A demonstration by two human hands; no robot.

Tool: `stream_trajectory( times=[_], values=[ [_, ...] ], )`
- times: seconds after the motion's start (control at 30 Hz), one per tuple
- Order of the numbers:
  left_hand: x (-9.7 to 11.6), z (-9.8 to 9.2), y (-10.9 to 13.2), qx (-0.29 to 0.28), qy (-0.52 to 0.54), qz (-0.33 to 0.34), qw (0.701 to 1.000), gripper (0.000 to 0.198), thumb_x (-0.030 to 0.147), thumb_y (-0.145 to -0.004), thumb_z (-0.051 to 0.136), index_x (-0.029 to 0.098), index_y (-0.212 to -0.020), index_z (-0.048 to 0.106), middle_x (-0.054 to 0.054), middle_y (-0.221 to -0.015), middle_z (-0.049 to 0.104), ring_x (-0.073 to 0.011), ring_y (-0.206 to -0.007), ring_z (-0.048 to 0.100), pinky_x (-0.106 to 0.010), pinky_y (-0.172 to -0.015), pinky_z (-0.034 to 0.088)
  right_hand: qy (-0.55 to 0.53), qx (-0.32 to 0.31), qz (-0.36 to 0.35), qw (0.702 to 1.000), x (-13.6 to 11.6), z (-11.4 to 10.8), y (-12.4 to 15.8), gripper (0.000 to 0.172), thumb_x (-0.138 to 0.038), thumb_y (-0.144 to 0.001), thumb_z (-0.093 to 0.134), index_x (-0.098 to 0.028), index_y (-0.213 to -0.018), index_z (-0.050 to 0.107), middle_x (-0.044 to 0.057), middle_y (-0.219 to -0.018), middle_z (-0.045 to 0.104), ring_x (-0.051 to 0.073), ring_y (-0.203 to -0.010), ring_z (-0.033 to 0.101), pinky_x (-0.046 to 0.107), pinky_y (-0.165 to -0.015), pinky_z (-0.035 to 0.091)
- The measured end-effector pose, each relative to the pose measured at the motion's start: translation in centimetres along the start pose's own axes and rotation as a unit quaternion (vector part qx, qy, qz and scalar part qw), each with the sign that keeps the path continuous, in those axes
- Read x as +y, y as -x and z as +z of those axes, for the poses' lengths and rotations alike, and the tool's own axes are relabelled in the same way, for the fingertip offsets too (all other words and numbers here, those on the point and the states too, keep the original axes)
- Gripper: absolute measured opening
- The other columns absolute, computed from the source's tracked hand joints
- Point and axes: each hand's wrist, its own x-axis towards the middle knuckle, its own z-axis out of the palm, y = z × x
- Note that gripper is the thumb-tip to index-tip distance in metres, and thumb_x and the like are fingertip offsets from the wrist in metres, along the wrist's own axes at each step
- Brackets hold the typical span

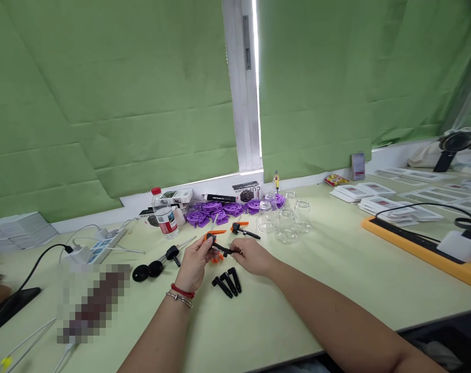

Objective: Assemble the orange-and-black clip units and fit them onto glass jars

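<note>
Both hands meet over the middle of the table on one slim black plastic part (222,248) with an angled head. The fingers of my left hand (195,259) are closed around its head end, while my right hand (251,255) pinches the other end. Just beneath them lies a bunch of L-shaped black pieces (227,282). Behind the hands sits a similar black piece (246,231) with an orange part (239,224). Left of my left hand are another black piece with a metal rod (173,254) and two round black knobs (148,270).
Purple plastic rings (208,212) are heaped along the back. Several clear glass jars (286,228) stand right of them, a red-capped bottle (165,215) left. A white power strip (107,245) with cables lies at left. An orange-edged bar (417,254) and white card stacks (386,207) are at right.
</note>
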Motion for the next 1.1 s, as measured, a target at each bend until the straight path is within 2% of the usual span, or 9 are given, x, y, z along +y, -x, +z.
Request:
stream_trajectory(
  times=[0.17, 0.37, 0.57, 0.87, 1.1],
  values=[
    [0.2, 0.2, 0.1, 0.01, -0.015, -0.006, 1.0, 0.034, 0.036, -0.065, 0.073, 0.015, -0.09, 0.066, -0.001, -0.074, 0.062, -0.0126, -0.064, 0.058, -0.028, -0.068, 0.049, -0.017, -0.004, 0.0, 1.0, -0.2, 0.1, 0.1, 0.011, -0.012, -0.079, 0.05, -0.017, -0.082, 0.06, 0.001, -0.073, 0.059, 0.012, -0.065, 0.05, 0.023, -0.06, 0.035],
    [-0.6, 0.0, -0.3, 0.036, -0.029, 0.018, 0.999, 0.05, 0.02, -0.051, 0.08, 0.015, -0.099, 0.065, 0.001, -0.081, 0.064, -0.0098, -0.068, 0.056, -0.023, -0.069, 0.046, -0.012, -0.002, -0.006, 1.0, -0.3, 0.2, 0.0, 0.012, -0.012, -0.079, 0.051, -0.017, -0.083, 0.061, 0.002, -0.076, 0.06, 0.013, -0.068, 0.051, 0.023, -0.061, 0.035],
    [-1.3, -0.3, -0.7, 0.038, -0.034, 0.03, 0.998, 0.047, 0.019, -0.054, 0.077, 0.014, -0.099, 0.064, 0.001, -0.078, 0.064, -0.0098, -0.067, 0.055, -0.023, -0.066, 0.045, -0.006, 0.031, -0.006, 0.999, -0.5, 0.5, 0.1, 0.014, -0.011, -0.079, 0.049, -0.017, -0.084, 0.061, 0.002, -0.076, 0.06, 0.014, -0.069, 0.051, 0.024, -0.063, 0.036],
    [-1.2, -0.1, -0.6, 0.05, -0.038, 0.032, 0.998, 0.048, 0.017, -0.053, 0.076, 0.014, -0.099, 0.064, 0.0, -0.082, 0.064, -0.0101, -0.069, 0.056, -0.023, -0.067, 0.045, 0.01, 0.011, -0.022, 1.0, -1.1, 0.7, 0.3, 0.015, -0.008, -0.079, 0.048, -0.016, -0.082, 0.06, 0.004, -0.078, 0.061, 0.016, -0.073, 0.054, 0.025, -0.065, 0.037],
    [-1.1, -0.1, -0.5, 0.049, -0.029, 0.043, 0.997, 0.049, 0.016, -0.054, 0.075, 0.013, -0.101, 0.062, -0.001, -0.086, 0.064, -0.0108, -0.073, 0.056, -0.023, -0.069, 0.045, 0.006, 0.043, -0.042, 0.998, -0.7, 1.4, 0.4, 0.019, -0.008, -0.081, 0.046, -0.016, -0.09, 0.06, 0.006, -0.087, 0.064, 0.017, -0.082, 0.057, 0.027, -0.073, 0.041]
  ],
)
